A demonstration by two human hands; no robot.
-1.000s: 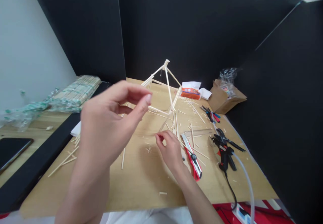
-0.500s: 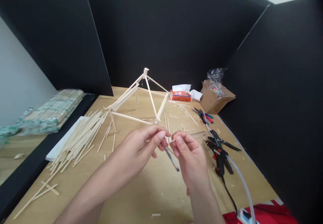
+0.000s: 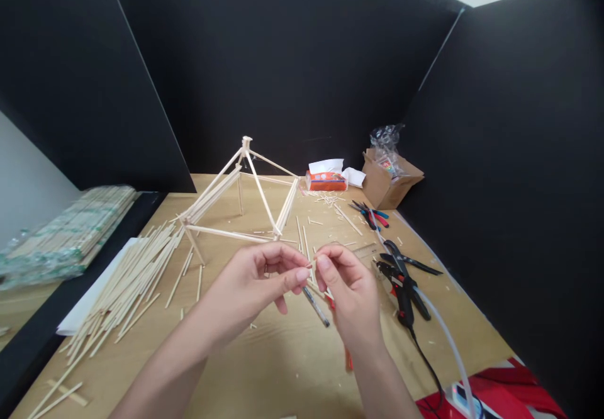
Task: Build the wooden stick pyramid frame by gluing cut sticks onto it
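Note:
My left hand (image 3: 268, 274) and my right hand (image 3: 346, 280) meet at their fingertips over the middle of the table. Between them they pinch a small pale piece of wooden stick (image 3: 312, 264), mostly covered by the fingers. Both hands are closed at thumb and forefinger; the left hand's other fingers are loosely bent. Just under the fingertips a pen (image 3: 316, 307) lies slanting on the table. Beyond the hands stands a frame of glued wooden sticks (image 3: 226, 231), with legs and a peaked top. A red object (image 3: 348, 359) is partly hidden by my right wrist.
Loose sticks (image 3: 136, 280) lie piled over white paper at left, near wrapped stick bundles (image 3: 70, 233). To the right are a glue gun (image 3: 401, 293) with its cord, black cutters (image 3: 410, 262) and pliers (image 3: 370, 213). A tissue pack (image 3: 326, 181) and cardboard box (image 3: 389, 183) stand behind.
The view has turned slightly right, so the table things sit further left. My fingertips have drawn together around the small stick piece, which now shows less. More of the red object is visible.

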